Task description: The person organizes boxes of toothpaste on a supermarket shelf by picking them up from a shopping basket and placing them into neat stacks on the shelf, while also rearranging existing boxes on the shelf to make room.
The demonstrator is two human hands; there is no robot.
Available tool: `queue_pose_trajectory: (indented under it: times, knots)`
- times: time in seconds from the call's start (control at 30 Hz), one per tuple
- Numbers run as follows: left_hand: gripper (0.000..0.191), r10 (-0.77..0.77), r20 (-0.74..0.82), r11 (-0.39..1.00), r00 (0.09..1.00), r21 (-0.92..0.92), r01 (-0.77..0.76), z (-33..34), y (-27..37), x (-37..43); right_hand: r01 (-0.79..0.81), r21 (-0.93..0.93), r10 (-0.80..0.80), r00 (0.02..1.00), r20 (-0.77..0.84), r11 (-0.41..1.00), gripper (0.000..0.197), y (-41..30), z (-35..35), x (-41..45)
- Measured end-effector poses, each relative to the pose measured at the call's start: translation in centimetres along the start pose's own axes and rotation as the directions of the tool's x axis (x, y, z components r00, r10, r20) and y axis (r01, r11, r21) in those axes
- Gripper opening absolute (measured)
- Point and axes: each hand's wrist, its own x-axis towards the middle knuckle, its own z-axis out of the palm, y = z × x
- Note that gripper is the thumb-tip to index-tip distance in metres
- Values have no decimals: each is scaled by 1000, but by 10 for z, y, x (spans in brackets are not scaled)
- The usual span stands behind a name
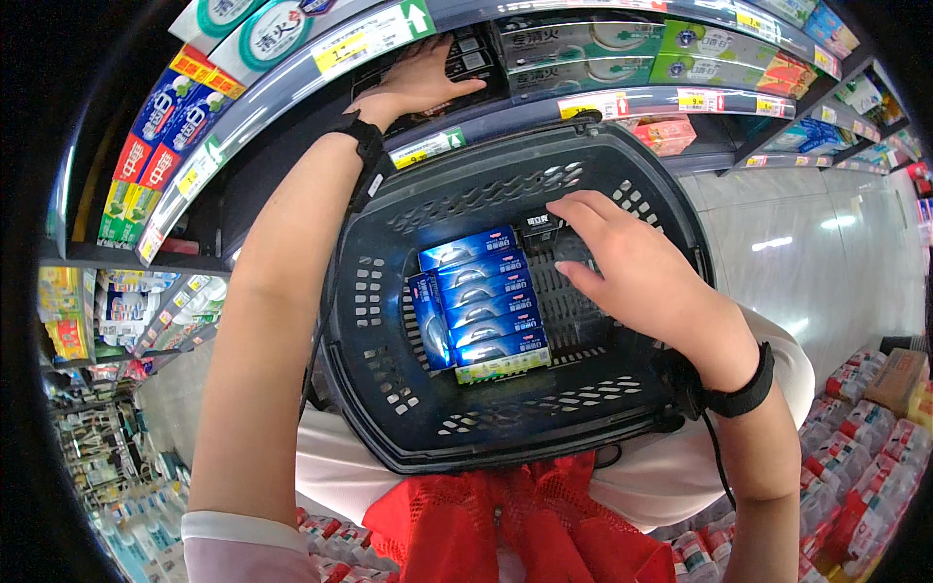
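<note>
A black plastic shopping basket [503, 444] rests at my lap. Inside it, several blue toothpaste boxes [492, 306] lie in a row, and another blue box [431, 321] lies crosswise at their left. A green and white box edge [503, 365] shows at the near end of the row. My right hand [619, 262] is over the basket, its fingertips at a small black box [540, 222] by the far wall; whether it grips the box is unclear. My left hand [419, 80] reaches onto a shelf, over dark boxes [474, 65], fingers partly in shadow.
Shelf edges with price tags [426, 149] curve close beyond the basket. Silver and green boxes [583, 51] fill the shelf at right; toothpaste boxes [171, 109] stand at left. Tiled floor [794, 218] shows at right, wrapped bottle packs [838, 452] at lower right. Red mesh fabric [510, 517] lies below the basket.
</note>
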Motion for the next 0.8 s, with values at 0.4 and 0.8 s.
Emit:
queue_pose_trajectory:
  times: [0.4, 0.8]
  knots:
    - [87, 53, 54, 986, 997, -162, -44, 3, -12, 27, -1, -45, 1, 1000, 9, 999, 33, -1, -7, -1]
    - [88, 39, 64, 980, 997, -195, -26, 9, -19, 35, -18, -54, 20, 999, 36, 998, 30, 2, -4, 7]
